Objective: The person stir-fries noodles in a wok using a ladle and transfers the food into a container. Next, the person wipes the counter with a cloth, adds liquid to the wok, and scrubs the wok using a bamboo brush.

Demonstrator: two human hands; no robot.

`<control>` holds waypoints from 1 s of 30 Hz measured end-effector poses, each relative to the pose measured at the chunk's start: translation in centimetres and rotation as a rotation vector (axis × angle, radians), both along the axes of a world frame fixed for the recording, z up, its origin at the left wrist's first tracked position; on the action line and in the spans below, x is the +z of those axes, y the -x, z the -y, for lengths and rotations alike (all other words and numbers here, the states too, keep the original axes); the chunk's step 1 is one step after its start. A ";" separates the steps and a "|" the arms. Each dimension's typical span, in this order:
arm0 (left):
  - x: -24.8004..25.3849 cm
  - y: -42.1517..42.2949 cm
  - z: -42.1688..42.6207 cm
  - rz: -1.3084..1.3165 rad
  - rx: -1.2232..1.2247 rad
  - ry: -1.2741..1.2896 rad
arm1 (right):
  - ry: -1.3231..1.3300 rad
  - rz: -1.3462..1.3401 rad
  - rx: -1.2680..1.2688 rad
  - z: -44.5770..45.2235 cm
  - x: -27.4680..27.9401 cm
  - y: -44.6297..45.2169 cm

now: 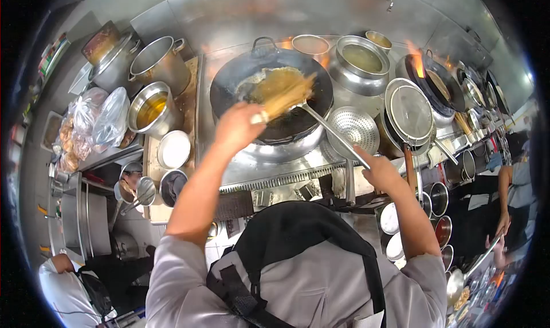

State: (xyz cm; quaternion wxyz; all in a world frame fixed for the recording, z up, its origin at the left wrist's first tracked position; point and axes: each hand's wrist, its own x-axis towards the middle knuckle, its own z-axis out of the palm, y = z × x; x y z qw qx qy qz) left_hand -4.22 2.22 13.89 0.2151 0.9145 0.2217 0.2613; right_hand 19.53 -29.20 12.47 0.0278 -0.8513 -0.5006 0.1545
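My left hand (239, 123) is closed round the bound end of a bamboo wok brush (289, 94). Its bristles fan out over a dark wok (224, 93) and look smeared by motion. In my right hand (378, 170) is the long metal handle of a ladle (329, 127), slanting up to the left into the wok. The ladle's bowl is hidden by the brush. Pale foamy liquid shows on the wok's bottom behind the bristles. A perforated strainer (354, 130) lies just right of the wok, below the ladle handle.
A pot of cloudy liquid (362, 59) stands behind the strainer. Flames (419, 66) rise by another wok (452, 90) at right. Mesh sieves (411, 111) rest nearby. Left are a pot of yellow oil (152, 107) and plastic bags (91, 122). Other people stand at both sides.
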 end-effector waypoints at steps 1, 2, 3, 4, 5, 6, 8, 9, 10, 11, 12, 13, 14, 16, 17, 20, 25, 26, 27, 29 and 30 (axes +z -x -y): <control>-1.3 -2.2 -0.2 -0.087 0.060 0.020 | 0.005 -0.004 0.005 -0.1 0.1 -0.1; -3.9 -4.0 -1.5 -0.037 0.149 -0.003 | -0.023 -0.008 -0.007 -0.1 0.1 -0.3; -5.2 -4.7 -2.9 -0.039 0.145 -0.004 | -0.055 -0.011 -0.026 0.2 0.0 -0.6; -6.1 -5.0 -4.5 -0.204 0.156 -0.022 | -0.155 -0.045 -0.017 0.8 -1.0 -1.5; -6.3 -4.8 -5.2 -0.369 0.170 -0.032 | -0.149 -0.043 -0.022 1.6 -1.5 -1.6; -6.5 -3.5 -5.8 -0.297 0.142 -0.009 | -0.204 -0.069 -0.015 2.1 -2.0 -1.7; -3.5 -1.2 -4.4 -0.256 0.134 0.245 | -0.213 -0.079 -0.035 2.1 -2.1 -1.6; -3.2 -0.6 -2.9 -0.270 0.133 0.251 | -0.206 -0.092 -0.038 1.9 -1.7 -1.2; -3.0 -0.6 -1.2 -0.204 0.135 0.250 | -0.130 -0.063 -0.068 1.3 -0.9 -0.9; -2.9 -0.7 0.5 -0.134 0.134 0.243 | -0.061 -0.030 -0.099 0.4 -0.4 -0.8; -2.9 -0.9 2.4 -0.076 0.094 0.203 | -0.051 -0.002 -0.097 -0.4 -0.5 -0.9; -3.0 -1.0 4.0 -0.017 0.052 0.163 | -0.056 -0.001 -0.103 -0.9 -1.6 -1.4; -2.6 -1.3 4.8 0.068 -0.040 0.191 | -0.145 -0.016 -0.043 -1.6 -3.0 -2.1; -2.0 -1.8 6.0 0.013 -0.120 0.210 | -0.153 -0.026 -0.012 -3.1 -2.9 -2.1; -2.4 -1.9 5.9 0.007 -0.141 0.105 | -0.152 -0.029 -0.008 -3.8 -3.1 -2.3; -4.6 -2.9 0.7 -0.010 0.104 0.038 | -0.147 -0.132 -0.020 -5.8 -1.9 -1.5; -3.2 -0.8 1.3 -0.018 -0.119 0.147 | -0.266 -0.099 0.085 -7.0 -5.2 -1.0; -3.4 -0.4 1.2 -0.032 -0.177 0.239 | -0.285 -0.201 0.064 -7.3 -4.8 -0.7; -3.7 -0.2 0.7 -0.030 -0.168 0.247 | -0.300 -0.303 0.044 -7.3 -4.3 -0.2; -4.8 -0.6 -2.2 -0.066 0.120 0.032 | -0.282 -0.380 -0.006 -7.4 -2.8 1.2; -6.6 -0.5 -4.6 0.113 0.107 0.159 | -0.267 -0.460 -0.063 -7.4 -2.2 1.8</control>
